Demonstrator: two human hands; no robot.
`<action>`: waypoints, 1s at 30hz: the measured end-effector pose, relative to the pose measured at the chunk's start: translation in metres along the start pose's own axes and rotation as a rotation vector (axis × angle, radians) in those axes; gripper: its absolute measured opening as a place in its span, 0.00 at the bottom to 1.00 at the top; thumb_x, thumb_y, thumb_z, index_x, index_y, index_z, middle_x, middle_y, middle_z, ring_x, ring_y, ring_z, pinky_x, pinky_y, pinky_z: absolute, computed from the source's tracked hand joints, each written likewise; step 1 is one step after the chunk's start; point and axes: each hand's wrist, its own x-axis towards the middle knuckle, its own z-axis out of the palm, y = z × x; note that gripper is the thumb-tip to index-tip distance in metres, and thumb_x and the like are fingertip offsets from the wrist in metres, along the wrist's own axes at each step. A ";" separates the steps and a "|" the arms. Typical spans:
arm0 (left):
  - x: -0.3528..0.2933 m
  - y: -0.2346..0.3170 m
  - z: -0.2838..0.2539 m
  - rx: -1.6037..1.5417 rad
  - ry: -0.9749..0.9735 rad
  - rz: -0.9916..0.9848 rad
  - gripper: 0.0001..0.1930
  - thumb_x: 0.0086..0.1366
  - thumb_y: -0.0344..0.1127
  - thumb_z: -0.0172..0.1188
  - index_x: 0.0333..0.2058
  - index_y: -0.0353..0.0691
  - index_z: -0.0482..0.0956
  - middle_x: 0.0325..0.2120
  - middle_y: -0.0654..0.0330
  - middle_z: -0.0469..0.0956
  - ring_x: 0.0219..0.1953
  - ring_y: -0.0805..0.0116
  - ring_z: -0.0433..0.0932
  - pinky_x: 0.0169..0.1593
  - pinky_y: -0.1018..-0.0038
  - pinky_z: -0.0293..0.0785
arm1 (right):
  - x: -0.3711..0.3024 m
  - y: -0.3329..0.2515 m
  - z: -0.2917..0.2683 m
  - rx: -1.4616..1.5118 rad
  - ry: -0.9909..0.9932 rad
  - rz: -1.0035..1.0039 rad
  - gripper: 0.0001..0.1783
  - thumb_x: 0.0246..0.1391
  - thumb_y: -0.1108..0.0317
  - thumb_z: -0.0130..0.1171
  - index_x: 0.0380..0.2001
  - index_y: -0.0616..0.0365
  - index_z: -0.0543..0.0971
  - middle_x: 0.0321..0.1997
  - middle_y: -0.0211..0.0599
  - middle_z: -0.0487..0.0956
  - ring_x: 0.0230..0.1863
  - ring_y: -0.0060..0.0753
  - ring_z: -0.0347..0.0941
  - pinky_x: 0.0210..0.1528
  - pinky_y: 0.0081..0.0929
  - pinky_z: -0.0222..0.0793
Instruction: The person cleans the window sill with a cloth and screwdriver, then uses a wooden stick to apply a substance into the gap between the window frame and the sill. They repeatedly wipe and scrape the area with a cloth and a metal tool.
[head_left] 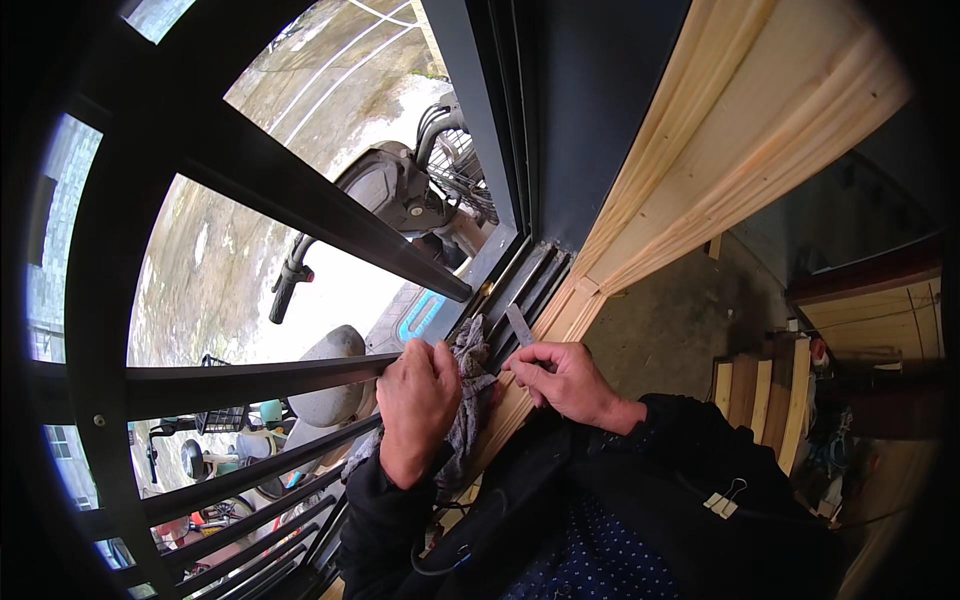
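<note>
My left hand (420,405) is closed round a dark window bar (270,385), with its fingertips out of sight. A crumpled grey rag (468,365) lies against that hand and over the sill. My right hand (570,382) pinches a thin, flat metal strip (518,325) between thumb and fingers. The strip points up and away, over the dark window track (535,285) with its parallel grooves. What the strip's lower end looks like is hidden in the fingers.
Pale wooden trim (700,190) borders the dark frame on the right. Several bars cross the opening at left. Outside stands an electric scooter (390,185), with other cycles (230,510) farther down. Wooden boards (765,400) lean indoors at right. A binder clip (725,500) hangs on my dark jacket.
</note>
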 end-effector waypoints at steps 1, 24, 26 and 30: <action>0.000 0.002 0.001 -0.018 0.015 0.002 0.15 0.70 0.35 0.58 0.25 0.34 0.71 0.19 0.42 0.76 0.23 0.37 0.78 0.28 0.50 0.72 | 0.000 0.000 0.000 -0.004 0.002 -0.002 0.13 0.69 0.65 0.59 0.42 0.65 0.85 0.27 0.24 0.79 0.24 0.11 0.71 0.26 0.17 0.70; 0.019 0.006 0.029 -0.148 -0.003 -0.056 0.13 0.70 0.33 0.57 0.26 0.32 0.72 0.20 0.39 0.76 0.26 0.34 0.79 0.31 0.49 0.74 | 0.002 0.005 -0.001 -0.022 -0.002 -0.010 0.12 0.68 0.66 0.60 0.45 0.64 0.84 0.27 0.24 0.80 0.24 0.12 0.72 0.27 0.16 0.69; 0.024 0.009 0.031 -0.126 0.018 -0.035 0.13 0.70 0.33 0.56 0.26 0.32 0.72 0.20 0.38 0.76 0.27 0.34 0.79 0.32 0.49 0.75 | 0.001 0.004 -0.002 -0.033 0.000 -0.009 0.12 0.68 0.66 0.60 0.45 0.64 0.84 0.27 0.24 0.80 0.24 0.12 0.72 0.27 0.16 0.69; 0.028 0.007 0.031 -0.170 0.048 -0.017 0.12 0.69 0.32 0.56 0.26 0.32 0.72 0.21 0.37 0.77 0.28 0.33 0.79 0.33 0.48 0.75 | 0.001 0.002 -0.002 -0.039 -0.004 -0.003 0.12 0.68 0.66 0.60 0.46 0.64 0.84 0.27 0.24 0.80 0.24 0.12 0.72 0.28 0.16 0.69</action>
